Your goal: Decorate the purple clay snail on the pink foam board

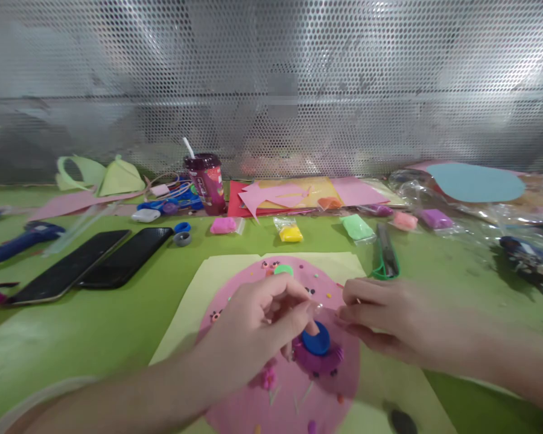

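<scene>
My left hand [257,328] hovers over a pink paper disc [298,386] dotted with small clay bits, its fingers curled and pinched together above a blue clay disc [315,340] that sits on a purple clay flower shape [319,360]. Coming in from the right, my right hand [380,316] has its fingers pressed together at the disc's right edge, fingertips close to my left thumb. What either pinch holds is too small to make out. The pink disc lies on a pale yellow sheet [194,301].
Two black phones [95,262] lie at left. A dark red cup with a straw [207,181], clay packets in pink [224,225], yellow [290,232] and green [357,228], green-handled scissors [386,259], coloured paper [298,194] and a perforated metal wall [271,84] stand behind.
</scene>
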`<state>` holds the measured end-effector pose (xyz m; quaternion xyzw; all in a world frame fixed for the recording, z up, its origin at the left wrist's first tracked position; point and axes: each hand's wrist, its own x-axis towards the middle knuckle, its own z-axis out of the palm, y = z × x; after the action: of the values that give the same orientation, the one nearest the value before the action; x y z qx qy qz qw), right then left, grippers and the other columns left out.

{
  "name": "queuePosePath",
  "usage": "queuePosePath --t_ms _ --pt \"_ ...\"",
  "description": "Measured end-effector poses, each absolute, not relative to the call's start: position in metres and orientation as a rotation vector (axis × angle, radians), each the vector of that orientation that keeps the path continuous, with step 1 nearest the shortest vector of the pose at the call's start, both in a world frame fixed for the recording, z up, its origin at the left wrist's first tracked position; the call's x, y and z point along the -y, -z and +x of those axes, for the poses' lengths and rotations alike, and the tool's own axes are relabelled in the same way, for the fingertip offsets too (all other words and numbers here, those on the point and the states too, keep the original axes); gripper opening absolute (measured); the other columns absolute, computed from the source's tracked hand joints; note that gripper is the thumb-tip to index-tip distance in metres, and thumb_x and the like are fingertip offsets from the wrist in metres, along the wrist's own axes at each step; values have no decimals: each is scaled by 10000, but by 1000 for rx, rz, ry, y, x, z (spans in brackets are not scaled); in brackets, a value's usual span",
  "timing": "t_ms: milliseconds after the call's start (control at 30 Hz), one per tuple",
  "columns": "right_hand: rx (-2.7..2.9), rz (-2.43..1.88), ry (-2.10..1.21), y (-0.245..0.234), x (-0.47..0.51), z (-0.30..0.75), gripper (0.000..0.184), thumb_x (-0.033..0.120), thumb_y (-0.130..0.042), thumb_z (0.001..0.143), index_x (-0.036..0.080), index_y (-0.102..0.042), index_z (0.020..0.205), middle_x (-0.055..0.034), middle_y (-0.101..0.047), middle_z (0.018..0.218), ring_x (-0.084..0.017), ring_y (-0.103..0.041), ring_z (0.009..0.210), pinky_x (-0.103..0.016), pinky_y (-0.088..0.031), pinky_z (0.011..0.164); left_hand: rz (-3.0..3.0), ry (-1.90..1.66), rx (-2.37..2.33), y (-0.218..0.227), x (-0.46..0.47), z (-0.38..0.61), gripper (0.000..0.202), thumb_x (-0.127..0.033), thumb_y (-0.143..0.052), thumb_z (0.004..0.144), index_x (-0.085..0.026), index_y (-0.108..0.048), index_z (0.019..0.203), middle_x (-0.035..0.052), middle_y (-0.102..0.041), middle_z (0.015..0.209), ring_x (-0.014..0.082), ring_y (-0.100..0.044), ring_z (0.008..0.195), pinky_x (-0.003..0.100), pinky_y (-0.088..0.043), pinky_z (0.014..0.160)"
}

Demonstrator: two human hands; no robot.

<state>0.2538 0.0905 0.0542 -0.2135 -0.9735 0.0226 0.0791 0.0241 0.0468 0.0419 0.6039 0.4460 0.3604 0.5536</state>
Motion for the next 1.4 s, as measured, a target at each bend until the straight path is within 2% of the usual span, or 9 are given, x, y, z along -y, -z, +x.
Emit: queuePosePath --t_ms 333,533,667,733,833,1000,1167,1300,1400 --pt "2958 -597 201 -40 -85 245 284 158 -383 942 151 -583 740 -34 -499 744 -126 -445 582 -286 -299 467 1453 -825 -1055 -42 -48 24 133 -300 -532 875 -189 -573 815 -15 -663 719 45 -469 394 156 -401 381" --pt "2470 -977 -864 -51 -81 238 158 233 -487 896 194 -590 783 -2 -568 709 -100 -518 599 -204 -418 512 1529 -864 -1060 -43 -46 22 136 -295 -529 870 -196 -581 793 -22 -653 713 45 -460 410 162 -390 400" --pt "2292 -1105 -1271 -60 -80 233 203 300 -471 902 215 -639 826 6 -603 667 -91 -504 511 -182 -351 397 1581 -818 -1075 -49 -46 23 117 -279 -526 865 -195 -584 807 -4 -656 745 69 -502 487 180 -412 454" --pt "2330 -1138 -1100 -59 -83 235 221 295 -462 904 216 -651 820 9 -597 636 -90 -490 486 -185 -329 382 1599 -794 -1085 -52 -46 23 124 -281 -522 868 -189 -578 807 4 -654 745 81 -520 524 193 -428 490" --pt "2503 -1048 -530 -49 -89 242 208 257 -470 901 191 -653 827 -9 -595 663 -104 -513 527 -211 -375 456 1635 -793 -1092 -54 -45 24 137 -291 -523 870 -191 -576 793 -18 -629 691 78 -511 512 192 -416 492" --pt "2866 -667 143 -38 -87 248 367 223 -305 984 158 -634 837 -29 -554 700 -109 -500 516 -260 -298 459 1716 -790 -1087 -53 -45 25 162 -307 -522 875 -193 -591 783 -70 -505 520 67 -462 429 173 -379 437" --pt "2969 -746 160 -47 -82 247 431 305 -265 1006 183 -587 747 0 -532 634 -106 -492 480 -277 -271 457 1745 -815 -1043 -51 -45 23 143 -286 -540 872 -183 -595 789 -65 -528 552 58 -476 438 160 -390 438" --pt "2950 -713 254 -42 -87 250 433 271 -239 1010 176 -629 847 -13 -563 680 -114 -521 505 -285 -282 457 1591 -910 -1019 -44 -46 22 194 -372 -562 867 -192 -601 803 -53 -556 599 53 -484 437 149 -364 400" --pt "2904 -643 433 -34 -89 250 384 212 -268 998 163 -638 908 -18 -567 701 -121 -516 515 -284 -285 449 1477 -953 -1021 -42 -49 23 183 -345 -558 872 -195 -601 776 -81 -481 481 49 -449 389 144 -365 398"
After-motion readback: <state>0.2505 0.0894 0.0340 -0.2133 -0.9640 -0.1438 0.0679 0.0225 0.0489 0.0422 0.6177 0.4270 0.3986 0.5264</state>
